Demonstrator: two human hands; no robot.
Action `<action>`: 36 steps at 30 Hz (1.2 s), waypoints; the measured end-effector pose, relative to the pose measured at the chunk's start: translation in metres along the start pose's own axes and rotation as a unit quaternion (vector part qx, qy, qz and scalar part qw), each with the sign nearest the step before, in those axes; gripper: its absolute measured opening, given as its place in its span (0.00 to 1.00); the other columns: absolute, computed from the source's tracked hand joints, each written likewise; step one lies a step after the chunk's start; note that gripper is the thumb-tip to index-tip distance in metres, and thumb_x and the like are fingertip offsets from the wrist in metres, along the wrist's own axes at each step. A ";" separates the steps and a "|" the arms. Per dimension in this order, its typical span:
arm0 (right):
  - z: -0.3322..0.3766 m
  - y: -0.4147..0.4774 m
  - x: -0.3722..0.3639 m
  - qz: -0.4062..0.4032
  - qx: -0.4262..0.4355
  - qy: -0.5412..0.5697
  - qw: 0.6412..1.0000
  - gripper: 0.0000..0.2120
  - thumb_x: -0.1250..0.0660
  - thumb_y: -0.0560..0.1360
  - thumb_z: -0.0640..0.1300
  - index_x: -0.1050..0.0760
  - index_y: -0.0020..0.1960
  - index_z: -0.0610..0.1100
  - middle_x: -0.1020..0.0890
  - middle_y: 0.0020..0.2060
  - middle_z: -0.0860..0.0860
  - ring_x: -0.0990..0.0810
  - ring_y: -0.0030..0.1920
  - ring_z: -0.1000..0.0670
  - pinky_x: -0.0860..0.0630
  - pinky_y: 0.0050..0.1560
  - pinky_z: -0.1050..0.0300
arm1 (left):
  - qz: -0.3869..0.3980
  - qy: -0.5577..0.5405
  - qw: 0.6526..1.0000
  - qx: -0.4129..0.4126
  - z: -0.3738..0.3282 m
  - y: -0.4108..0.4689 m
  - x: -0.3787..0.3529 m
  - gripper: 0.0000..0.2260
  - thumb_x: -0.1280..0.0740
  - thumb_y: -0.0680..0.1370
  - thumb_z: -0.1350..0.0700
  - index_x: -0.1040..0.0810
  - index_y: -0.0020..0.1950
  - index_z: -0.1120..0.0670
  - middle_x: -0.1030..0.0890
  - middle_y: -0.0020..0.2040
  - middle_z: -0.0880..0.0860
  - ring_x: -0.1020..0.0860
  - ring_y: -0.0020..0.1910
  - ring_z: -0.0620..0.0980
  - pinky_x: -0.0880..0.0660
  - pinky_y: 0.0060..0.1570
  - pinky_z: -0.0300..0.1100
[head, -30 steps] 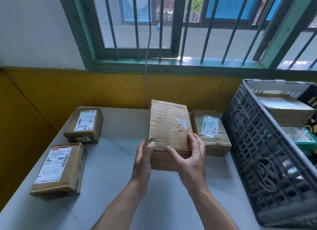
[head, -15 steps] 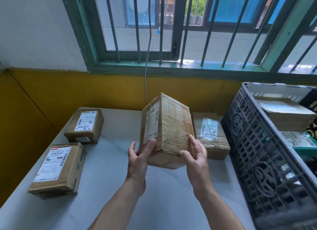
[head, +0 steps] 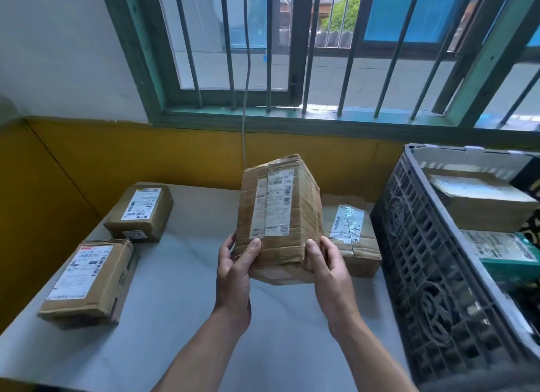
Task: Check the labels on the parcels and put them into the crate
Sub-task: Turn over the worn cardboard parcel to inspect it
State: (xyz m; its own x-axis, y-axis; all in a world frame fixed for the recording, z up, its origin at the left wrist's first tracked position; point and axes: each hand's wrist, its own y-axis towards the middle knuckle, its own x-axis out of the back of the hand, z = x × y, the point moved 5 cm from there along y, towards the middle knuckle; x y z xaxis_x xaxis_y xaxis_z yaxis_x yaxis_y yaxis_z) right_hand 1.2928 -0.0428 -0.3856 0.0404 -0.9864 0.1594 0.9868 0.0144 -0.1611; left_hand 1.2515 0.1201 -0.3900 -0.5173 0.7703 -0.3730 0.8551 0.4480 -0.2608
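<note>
Pale table (head: 181, 318) below a barred window (head: 298, 56): you hold one taped parcel (head: 279, 216) clear of it, tipped so its label faces you, presumably for reading. Your left hand (head: 233, 275) and right hand (head: 330, 272) clasp its lower corners, thumbs in front. Three others lie label-up: rear-left parcel (head: 140, 212), near-left parcel (head: 87, 280), and right parcel (head: 350, 231) close beside the crate (head: 432, 260). Inside the crate two show, a brown box (head: 479, 202) and a green-edged box (head: 502, 251); perhaps more lie hidden.

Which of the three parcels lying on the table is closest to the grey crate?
The parcel with the shiny taped-over label, partly hidden behind the held parcel, lies right beside the crate. The near-left parcel and far-left parcel sit across the table.
</note>
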 end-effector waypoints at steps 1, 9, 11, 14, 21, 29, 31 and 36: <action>0.000 0.001 0.005 0.002 0.004 0.002 1.000 0.45 0.39 0.65 0.75 0.34 0.76 0.55 0.29 0.73 0.56 0.32 0.73 0.55 0.35 0.76 0.47 | -0.007 -0.007 1.000 -0.006 0.000 -0.003 -0.004 0.30 0.24 0.68 0.46 0.28 0.68 0.45 0.16 0.60 0.51 0.18 0.60 0.52 0.19 0.58 0.49; 0.003 -0.008 0.021 0.036 -0.008 0.034 0.999 0.47 0.40 0.62 0.83 0.34 0.75 0.61 0.24 0.70 0.52 0.25 0.68 0.51 0.28 0.70 0.50 | -0.034 -0.020 0.997 -0.059 -0.005 -0.012 -0.022 0.14 0.27 0.76 0.52 0.21 0.61 0.41 0.14 0.58 0.51 0.16 0.58 0.54 0.17 0.52 0.49; 0.005 -0.012 0.022 0.037 -0.009 0.033 0.999 0.38 0.40 0.67 0.79 0.29 0.71 0.59 0.23 0.67 0.55 0.24 0.63 0.58 0.27 0.62 0.61 | -0.058 -0.019 0.995 -0.074 -0.007 -0.013 -0.019 0.11 0.29 0.80 0.55 0.19 0.60 0.43 0.14 0.58 0.53 0.16 0.58 0.55 0.17 0.52 0.50; 0.007 -0.016 0.017 0.020 -0.016 0.034 0.999 0.29 0.40 0.67 0.79 0.26 0.58 0.61 0.21 0.62 0.57 0.22 0.59 0.60 0.24 0.60 0.57 | -0.082 -0.005 0.992 -0.097 -0.011 -0.013 -0.012 0.08 0.31 0.82 0.54 0.17 0.57 0.44 0.14 0.56 0.53 0.16 0.58 0.55 0.17 0.54 0.52; 0.020 -0.021 0.012 -0.024 0.016 0.017 0.999 0.40 0.35 0.66 0.77 0.31 0.72 0.57 0.24 0.67 0.57 0.24 0.63 0.58 0.30 0.63 0.56 | -0.115 -0.040 0.987 -0.104 -0.030 -0.012 0.013 0.08 0.34 0.82 0.57 0.15 0.51 0.48 0.12 0.47 0.49 0.14 0.49 0.52 0.17 0.39 0.41; 0.042 -0.010 0.026 -0.046 0.050 0.079 0.995 0.52 0.31 0.62 0.78 0.45 0.80 0.62 0.38 0.79 0.55 0.38 0.76 0.56 0.36 0.77 0.47 | -0.038 0.018 0.995 -0.086 -0.035 -0.006 0.036 0.12 0.32 0.78 0.51 0.16 0.57 0.55 0.15 0.53 0.61 0.17 0.56 0.63 0.19 0.52 0.57; 0.043 -0.008 0.027 -0.041 0.048 0.090 0.994 0.43 0.29 0.68 0.71 0.40 0.78 0.60 0.31 0.75 0.52 0.32 0.73 0.54 0.32 0.74 0.49 | -0.009 0.021 0.996 -0.083 -0.036 -0.008 0.035 0.17 0.33 0.74 0.50 0.16 0.58 0.57 0.15 0.53 0.63 0.17 0.56 0.65 0.20 0.52 0.56; 0.035 -0.015 0.029 -0.094 0.044 0.104 0.989 0.32 0.28 0.62 0.67 0.24 0.63 0.56 0.17 0.58 0.51 0.19 0.61 0.49 0.23 0.66 0.42 | -0.038 0.080 0.995 -0.055 -0.035 0.000 0.037 0.16 0.34 0.74 0.38 0.26 0.57 0.45 0.19 0.57 0.59 0.19 0.58 0.59 0.21 0.56 0.57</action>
State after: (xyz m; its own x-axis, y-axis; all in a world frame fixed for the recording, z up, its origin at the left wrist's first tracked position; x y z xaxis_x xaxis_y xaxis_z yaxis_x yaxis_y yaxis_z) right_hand 1.2851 -0.0661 -0.3442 -0.1687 -0.9853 -0.0268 0.9841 -0.1668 -0.0610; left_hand 1.2337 0.1651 -0.3728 -0.5760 0.7907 -0.2077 0.8170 0.5478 -0.1801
